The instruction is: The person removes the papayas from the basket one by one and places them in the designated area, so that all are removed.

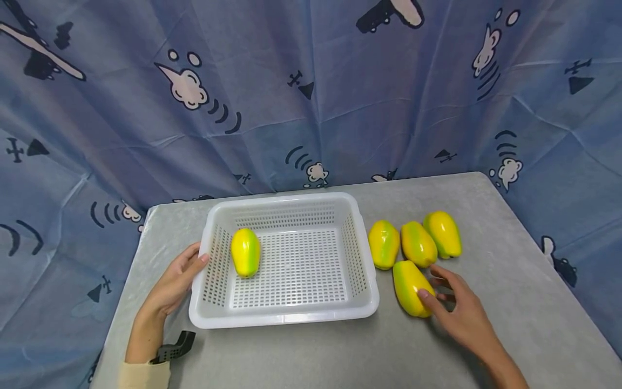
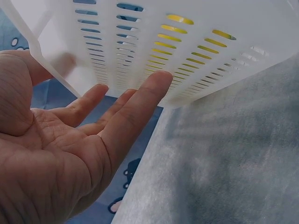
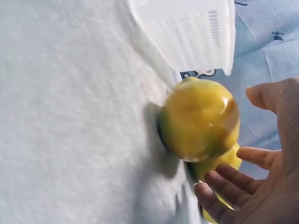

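Observation:
My left hand [image 1: 176, 281] holds the left rim of a white plastic basket [image 1: 284, 319], thumb over the edge and fingers against the outer slotted wall [image 2: 135, 51]. One yellow-green papaya [image 1: 245, 253] lies inside, near the basket's left wall. To the right of the basket, my right hand [image 1: 459, 309] reaches around the nearest papaya [image 1: 410, 289]. In the right wrist view its thumb and fingers are spread beside that papaya [image 3: 200, 120], with a gap at the thumb. Whether a fingertip touches it is unclear.
Behind the nearest papaya lie three more: one by the basket [image 1: 384, 245], one in the middle [image 1: 418, 244] and one farther right [image 1: 443, 234]. A grey cloth covers the table [image 1: 311, 356]. A blue patterned curtain [image 1: 272, 81] hangs behind it.

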A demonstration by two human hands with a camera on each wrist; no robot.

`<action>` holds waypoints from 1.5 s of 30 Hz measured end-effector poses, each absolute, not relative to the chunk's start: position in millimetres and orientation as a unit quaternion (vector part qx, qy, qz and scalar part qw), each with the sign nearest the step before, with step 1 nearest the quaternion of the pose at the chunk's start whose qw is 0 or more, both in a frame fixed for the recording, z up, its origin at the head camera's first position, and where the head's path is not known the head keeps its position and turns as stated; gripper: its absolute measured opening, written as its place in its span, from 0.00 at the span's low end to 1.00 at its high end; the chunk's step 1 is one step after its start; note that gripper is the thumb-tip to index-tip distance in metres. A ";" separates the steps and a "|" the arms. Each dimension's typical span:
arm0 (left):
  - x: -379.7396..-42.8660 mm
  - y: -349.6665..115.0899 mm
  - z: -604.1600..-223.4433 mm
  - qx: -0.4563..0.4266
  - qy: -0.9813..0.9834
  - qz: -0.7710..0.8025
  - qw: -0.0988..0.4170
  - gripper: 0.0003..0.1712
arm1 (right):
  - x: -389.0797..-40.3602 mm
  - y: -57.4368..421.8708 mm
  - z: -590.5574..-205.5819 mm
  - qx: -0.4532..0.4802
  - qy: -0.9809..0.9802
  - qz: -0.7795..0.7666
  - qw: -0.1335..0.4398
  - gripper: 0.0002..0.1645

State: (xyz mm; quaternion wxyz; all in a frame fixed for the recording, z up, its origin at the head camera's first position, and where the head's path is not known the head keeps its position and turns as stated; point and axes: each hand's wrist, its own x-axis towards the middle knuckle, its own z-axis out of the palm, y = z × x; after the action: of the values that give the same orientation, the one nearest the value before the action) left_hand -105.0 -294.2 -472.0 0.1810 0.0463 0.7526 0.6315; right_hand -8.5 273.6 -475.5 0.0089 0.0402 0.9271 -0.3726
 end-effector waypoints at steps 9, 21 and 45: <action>-105.6 -294.9 -469.2 0.049 0.750 0.633 0.183 0.37 | -11.2 276.9 -470.4 0.005 0.920 -0.387 -0.065 0.36; -107.5 -294.5 -470.6 0.044 0.751 0.633 0.180 0.37 | -25.2 264.6 -458.8 -0.036 0.921 -0.377 -0.096 0.34; -104.9 -293.2 -470.4 0.047 0.746 0.637 0.186 0.37 | -56.7 222.1 -433.4 -0.107 0.908 -0.398 -0.081 0.34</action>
State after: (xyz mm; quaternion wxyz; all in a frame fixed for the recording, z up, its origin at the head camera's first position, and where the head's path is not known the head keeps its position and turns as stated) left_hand -104.9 -293.2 -470.4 0.1855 0.0466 0.7465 0.6373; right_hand -56.7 222.1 -433.4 -0.0809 -0.1069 0.9076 -0.3979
